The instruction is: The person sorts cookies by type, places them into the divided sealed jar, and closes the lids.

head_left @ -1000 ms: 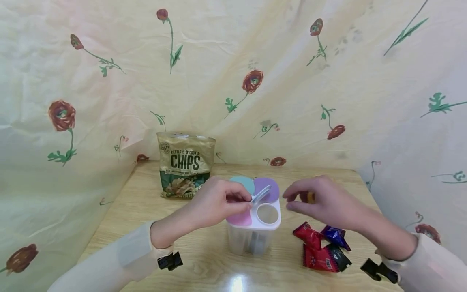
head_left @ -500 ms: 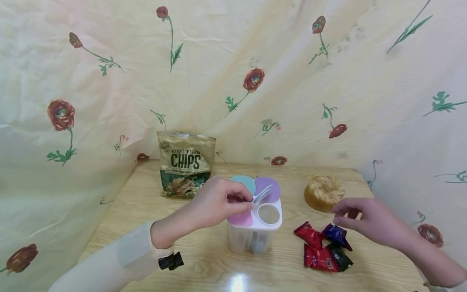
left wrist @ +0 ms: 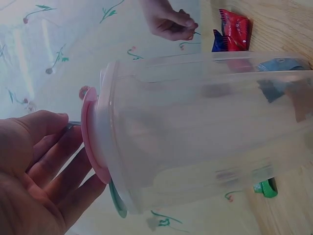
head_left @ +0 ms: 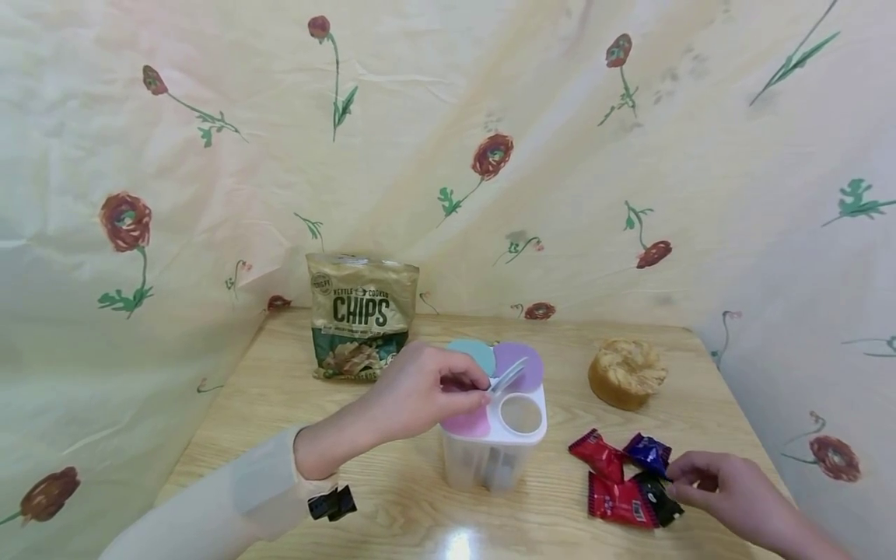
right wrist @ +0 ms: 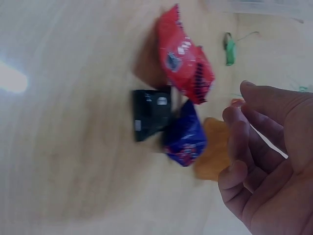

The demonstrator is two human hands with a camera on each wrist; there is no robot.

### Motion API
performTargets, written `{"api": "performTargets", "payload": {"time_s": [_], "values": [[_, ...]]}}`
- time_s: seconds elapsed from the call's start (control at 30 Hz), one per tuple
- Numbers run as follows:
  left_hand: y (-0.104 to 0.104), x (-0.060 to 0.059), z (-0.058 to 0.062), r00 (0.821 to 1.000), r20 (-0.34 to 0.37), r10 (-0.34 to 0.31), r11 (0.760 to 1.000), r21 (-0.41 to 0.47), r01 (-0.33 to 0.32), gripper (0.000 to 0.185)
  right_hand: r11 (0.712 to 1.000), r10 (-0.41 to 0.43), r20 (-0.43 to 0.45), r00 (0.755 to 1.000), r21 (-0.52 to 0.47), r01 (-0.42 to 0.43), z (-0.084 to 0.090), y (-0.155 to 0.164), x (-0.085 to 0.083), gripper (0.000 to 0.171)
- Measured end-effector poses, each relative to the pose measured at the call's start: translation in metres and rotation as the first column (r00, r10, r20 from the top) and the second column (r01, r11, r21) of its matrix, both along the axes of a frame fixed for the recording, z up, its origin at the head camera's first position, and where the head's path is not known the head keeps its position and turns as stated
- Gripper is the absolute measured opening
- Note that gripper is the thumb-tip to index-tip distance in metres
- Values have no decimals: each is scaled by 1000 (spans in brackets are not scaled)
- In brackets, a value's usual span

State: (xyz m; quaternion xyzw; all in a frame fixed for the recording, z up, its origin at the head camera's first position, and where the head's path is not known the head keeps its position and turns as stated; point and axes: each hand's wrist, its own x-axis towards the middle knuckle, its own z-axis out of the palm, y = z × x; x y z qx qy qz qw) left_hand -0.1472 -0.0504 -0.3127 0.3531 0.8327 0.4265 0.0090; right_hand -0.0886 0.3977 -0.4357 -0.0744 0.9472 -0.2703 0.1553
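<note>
A clear plastic container (head_left: 492,459) with a white lid of pastel round flaps stands mid-counter (head_left: 392,498). The left hand (head_left: 420,389), its grip clenched, pinches one raised flap (head_left: 507,375) open. To the right, the right hand (head_left: 721,486), fingers loosely curled and holding nothing, reaches the black wrapped candy (head_left: 654,498) beside red and blue ones.

Both hands bare. Left arm (head_left: 231,498) wore a pale cream long sleeve, small black clip-like device (head_left: 332,503) at the cuff. Right sleeve out of view.
</note>
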Motion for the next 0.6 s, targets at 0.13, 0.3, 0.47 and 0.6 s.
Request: {"api": "performTargets", "payload": {"time_s": [0.13, 0.3, 0.47, 0.6], "values": [[-1, 0, 0, 1000, 2, -3, 1000, 4, 3, 5, 999, -42, 101, 994, -20, 45, -15, 2, 4, 20], [-1, 0, 0, 1000, 9, -1, 1000, 4, 1, 5, 991, -61, 256, 965, -99, 89, -33, 6, 7, 26], [-1, 0, 0, 1000, 8, 1, 1000, 0, -1, 5, 986, -116, 300, 947, -81, 146, -47, 4, 8, 28], [-1, 1, 1, 1000, 9, 6, 1000, -3, -6, 5, 980, -158, 311, 937, -65, 187, -54, 1, 8, 33]]}}
